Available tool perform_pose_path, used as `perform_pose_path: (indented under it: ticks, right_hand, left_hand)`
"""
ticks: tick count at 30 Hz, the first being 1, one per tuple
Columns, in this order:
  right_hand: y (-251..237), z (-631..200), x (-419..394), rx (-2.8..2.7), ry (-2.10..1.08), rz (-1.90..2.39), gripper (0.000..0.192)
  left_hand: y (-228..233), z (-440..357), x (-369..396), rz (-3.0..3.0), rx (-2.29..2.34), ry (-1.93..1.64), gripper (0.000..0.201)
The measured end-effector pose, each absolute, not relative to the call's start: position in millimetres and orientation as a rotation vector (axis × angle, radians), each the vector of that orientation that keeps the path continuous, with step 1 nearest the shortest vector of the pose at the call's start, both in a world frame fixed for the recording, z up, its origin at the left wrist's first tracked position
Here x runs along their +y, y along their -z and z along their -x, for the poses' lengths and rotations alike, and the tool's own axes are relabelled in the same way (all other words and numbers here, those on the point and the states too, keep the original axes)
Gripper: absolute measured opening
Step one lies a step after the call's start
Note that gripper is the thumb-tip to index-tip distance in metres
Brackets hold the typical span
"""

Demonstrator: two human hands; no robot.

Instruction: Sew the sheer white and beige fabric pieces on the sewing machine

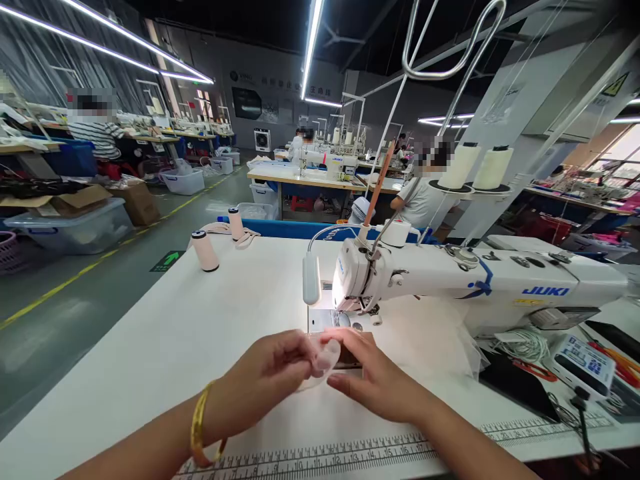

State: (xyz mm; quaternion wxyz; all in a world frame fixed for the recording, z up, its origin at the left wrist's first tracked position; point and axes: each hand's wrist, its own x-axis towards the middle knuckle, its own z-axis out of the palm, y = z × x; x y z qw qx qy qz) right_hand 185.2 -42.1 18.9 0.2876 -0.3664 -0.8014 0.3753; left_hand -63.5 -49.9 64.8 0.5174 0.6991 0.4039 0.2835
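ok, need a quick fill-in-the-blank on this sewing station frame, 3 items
1. Both hands pinch a small translucent piece in front of the ____ machine.
2. The left hand has a gold ____ at its wrist.
3. The brand on the machine reads ____.
Missing words: sewing; bangle; JUKI

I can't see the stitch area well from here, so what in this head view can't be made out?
- Sheer piece: pinched between left hand and right hand; fingers hide its edges.
- Needle zone under sewing machine: washed out by lamp glare.
- Control panel: text too small.
- Table ruler: numbers too small, forearms partly cover it.
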Motion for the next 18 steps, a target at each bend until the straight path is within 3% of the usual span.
perform_pose_path:
  ticks: [2, 4, 9, 14, 18]
  right_hand:
    - [-28, -172, -41, -1.861, -1.452, 0.908, 0.036]
    - [-37, -157, -39, -1.656, -1.690, 0.842, 0.041]
    - [-67, -120, -38, -1.772, -1.786, 0.893, 0.046]
    - [-67, -103, -27, -1.826, -1.734, 0.948, 0.044]
    - [-46, -104, -12, -1.832, -1.941, 0.884, 0.041]
  left_hand:
    - [-77, 78, -57, -1.294, 0.925, -0.708, 0.021]
    - [-82, 90, -59, -1.070, 0.886, -0.664, 0.029]
    - [-81, 104, -56, -1.081, 0.867, -0.584, 0.052]
    - [-80, 112, -54, -1.184, 0.989, -0.699, 0.050]
    - [-76, 131, -54, -1.127, 0.999, -0.828, 0.048]
